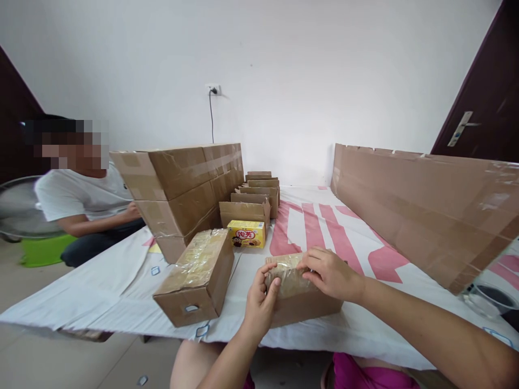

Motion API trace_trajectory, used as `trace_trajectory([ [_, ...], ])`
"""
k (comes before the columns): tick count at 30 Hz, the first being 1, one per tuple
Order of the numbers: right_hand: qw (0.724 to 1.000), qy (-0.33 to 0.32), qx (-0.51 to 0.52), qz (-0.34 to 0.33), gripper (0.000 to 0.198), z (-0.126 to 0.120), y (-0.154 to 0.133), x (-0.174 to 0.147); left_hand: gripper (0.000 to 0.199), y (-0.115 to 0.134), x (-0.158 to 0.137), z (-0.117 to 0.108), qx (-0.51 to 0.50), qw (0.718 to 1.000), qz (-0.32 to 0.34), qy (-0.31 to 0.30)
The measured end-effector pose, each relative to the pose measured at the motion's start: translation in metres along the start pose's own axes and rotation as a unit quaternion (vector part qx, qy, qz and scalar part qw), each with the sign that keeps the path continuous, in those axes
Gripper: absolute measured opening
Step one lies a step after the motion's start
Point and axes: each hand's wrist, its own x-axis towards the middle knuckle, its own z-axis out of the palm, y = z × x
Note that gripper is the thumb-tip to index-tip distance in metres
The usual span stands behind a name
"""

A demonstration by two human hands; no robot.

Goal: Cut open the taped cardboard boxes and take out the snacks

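Observation:
A small brown cardboard box (308, 310) lies lengthwise in front of me at the table's near edge, with shiny clear tape (288, 266) over its top. My left hand (260, 297) is curled around the box's left end, thumb toward the front and fingers at the top edge. My right hand (326, 274) comes in from the right, its fingers bent and pressed together on the tape along the top. The fingertips partly hide what they pinch. To the left stands a longer taped carton (194, 275), and behind it a yellow printed snack box (246, 234).
Stacked taped cartons (184, 183) form a wall at the left, beside a row of open cardboard boxes (257, 197). A large cardboard sheet (413, 205) stands at the right, near a clear plastic container (486, 300). A person (87, 197) crouches at the far left.

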Motion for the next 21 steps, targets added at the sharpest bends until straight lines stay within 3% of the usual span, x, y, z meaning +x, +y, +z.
trace_trajectory([
  [6,1.0,0.025,0.002,-0.011,0.014,0.002,0.001,0.001,0.039,-0.004,0.001,0.0,0.008,1.0,-0.005,0.002],
  [12,0.999,0.03,0.026,0.01,0.04,-0.008,0.002,-0.004,0.043,-0.004,0.001,-0.001,-0.005,1.0,-0.017,0.001],
  [21,0.995,0.061,-0.054,0.057,0.02,-0.006,-0.005,-0.021,0.039,-0.009,0.002,-0.001,0.023,1.0,0.01,0.004],
])
